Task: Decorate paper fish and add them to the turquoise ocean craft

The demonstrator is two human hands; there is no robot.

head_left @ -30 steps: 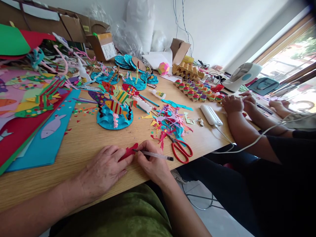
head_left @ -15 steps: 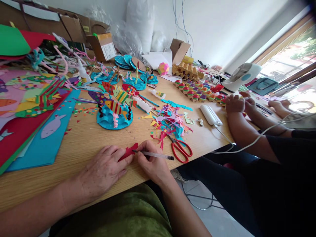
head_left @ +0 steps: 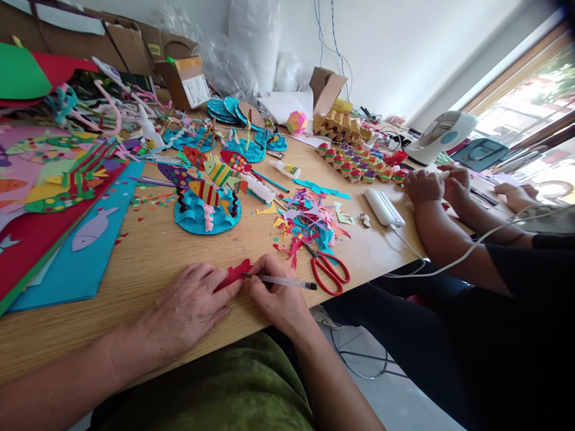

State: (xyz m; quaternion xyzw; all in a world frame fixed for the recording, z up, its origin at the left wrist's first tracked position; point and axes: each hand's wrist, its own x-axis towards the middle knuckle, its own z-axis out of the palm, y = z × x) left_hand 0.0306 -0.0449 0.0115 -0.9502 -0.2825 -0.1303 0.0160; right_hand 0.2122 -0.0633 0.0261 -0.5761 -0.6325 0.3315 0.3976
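A small red paper cutout (head_left: 234, 273), partly covered by my fingers, lies flat near the table's front edge. My left hand (head_left: 191, 308) pins and grips it between thumb and fingers. Pinched in my right hand (head_left: 279, 304) is a pen (head_left: 287, 281) with a clear barrel and black end; its tip meets the red paper. Red-handled scissors (head_left: 320, 255) rest just right of my right hand. Beyond them is a heap of coloured paper scraps (head_left: 309, 218). A blue round base with striped and dotted paper fish (head_left: 206, 196) stands farther back.
Stacked coloured sheets (head_left: 81, 263) with paper fish lie at left. A white power bank (head_left: 383, 206) with a cable sits at right, beside another person's hands (head_left: 424, 185). Glue bottles (head_left: 285, 169), egg cartons (head_left: 344, 127) and a white fan (head_left: 442, 137) are farther back.
The pen tip stays at the red paper, with hardly any movement of my hands. The other person's hands at right have shifted slightly. My view has tilted a little.
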